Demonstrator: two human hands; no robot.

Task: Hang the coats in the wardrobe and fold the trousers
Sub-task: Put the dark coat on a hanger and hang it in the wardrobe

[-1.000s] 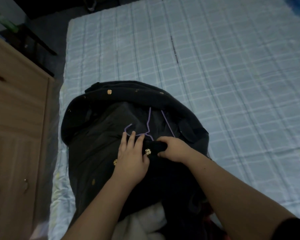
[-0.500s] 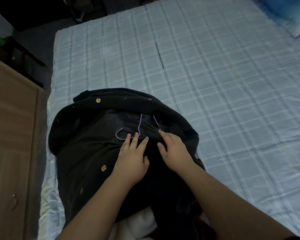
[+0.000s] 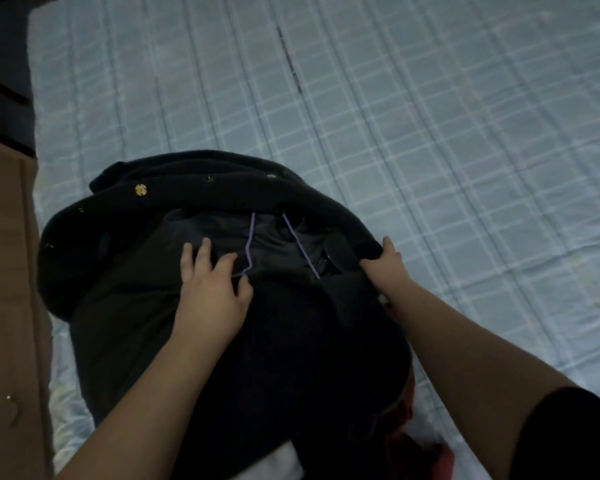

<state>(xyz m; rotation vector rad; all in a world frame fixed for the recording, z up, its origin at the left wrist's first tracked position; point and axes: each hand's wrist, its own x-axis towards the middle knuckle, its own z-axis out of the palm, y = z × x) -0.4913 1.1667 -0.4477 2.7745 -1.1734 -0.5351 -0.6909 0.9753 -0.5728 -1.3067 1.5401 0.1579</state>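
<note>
Bed (image 3: 430,116): covered by a pale blue sheet with a white check pattern, lightly creased, with a short dark mark on the far middle. Lying directly on its near left portion is a black coat (image 3: 125,271) with gold buttons, spread open, lining up. White fabric (image 3: 278,462) and red fabric (image 3: 426,459) show at the near edge.

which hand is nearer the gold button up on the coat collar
Left. The left hand rests on the black coat just below and right of the round gold button; the right hand grips the coat's far right edge.
</note>
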